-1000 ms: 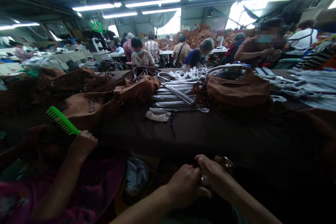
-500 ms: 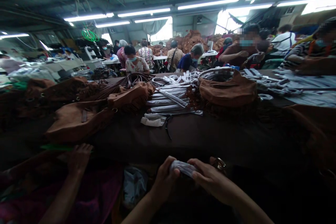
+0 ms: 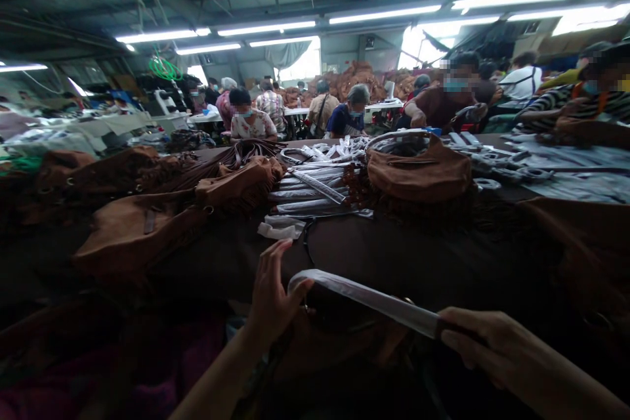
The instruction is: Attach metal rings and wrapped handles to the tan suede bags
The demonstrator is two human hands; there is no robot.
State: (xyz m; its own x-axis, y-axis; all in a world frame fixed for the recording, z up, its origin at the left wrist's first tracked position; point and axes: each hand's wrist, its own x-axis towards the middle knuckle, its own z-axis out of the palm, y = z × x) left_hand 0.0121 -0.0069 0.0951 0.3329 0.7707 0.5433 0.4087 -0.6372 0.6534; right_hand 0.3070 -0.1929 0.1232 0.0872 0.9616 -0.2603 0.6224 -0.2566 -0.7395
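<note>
My left hand (image 3: 270,295) is raised at the near table edge, thumb and fingers pinching the left end of a long strap wrapped in pale plastic (image 3: 364,298). My right hand (image 3: 487,344) grips the same strap's right end, fingers curled round it. The strap stretches slanting between the two hands, just above a dark brown bag (image 3: 335,348) lying low in front of me; little of that bag shows.
Brown fringed suede bags (image 3: 138,230) lie left on the dark table (image 3: 394,256), another bag (image 3: 418,174) sits behind. A heap of wrapped straps (image 3: 315,187) lies mid-table. Several people work at the far side and right.
My hands were together over a small wrapped bundle; they have drawn apart, pulling the wrapped strap out long. The neighbour's hand with the green comb at the left has gone from view.
</note>
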